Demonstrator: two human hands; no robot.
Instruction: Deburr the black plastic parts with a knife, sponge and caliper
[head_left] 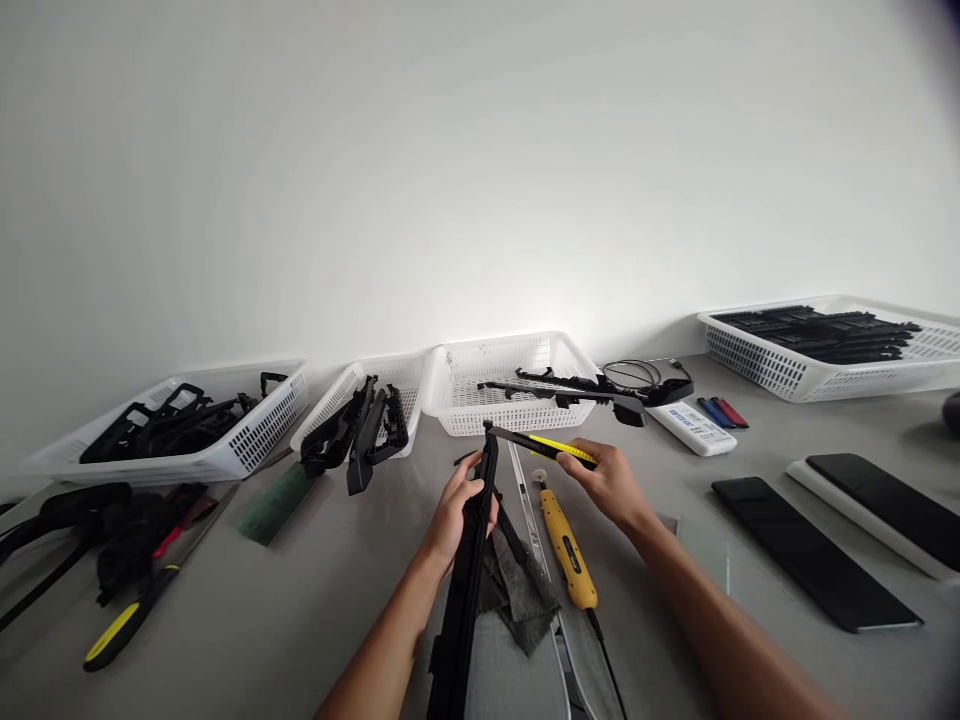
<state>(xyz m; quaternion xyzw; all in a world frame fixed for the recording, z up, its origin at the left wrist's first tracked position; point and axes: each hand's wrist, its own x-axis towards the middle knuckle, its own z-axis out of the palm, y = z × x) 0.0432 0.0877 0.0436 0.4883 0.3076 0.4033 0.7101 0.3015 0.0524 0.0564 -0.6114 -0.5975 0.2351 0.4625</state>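
My left hand [454, 512] is closed around a long black plastic strip [466, 590], which runs from the bottom edge up to its far end near the table's middle. In my right hand [604, 478] is a yellow and black utility knife [553, 446]. Its blade [508, 435] reaches left to the strip's far end; whether it touches cannot be told. Below the hands lie a dark grey cloth [517, 590] and a metal ruler [529, 510]. A yellow rotary tool [567, 550] with a cord rests beside them, under my right forearm.
White baskets with black parts stand along the wall: one far left [262, 440], one left of centre [412, 385], one central [465, 410], one far right [795, 375]. A yellow-black handled tool [127, 625] lies left. Black flat panels [810, 550] and a white box [694, 430] lie right.
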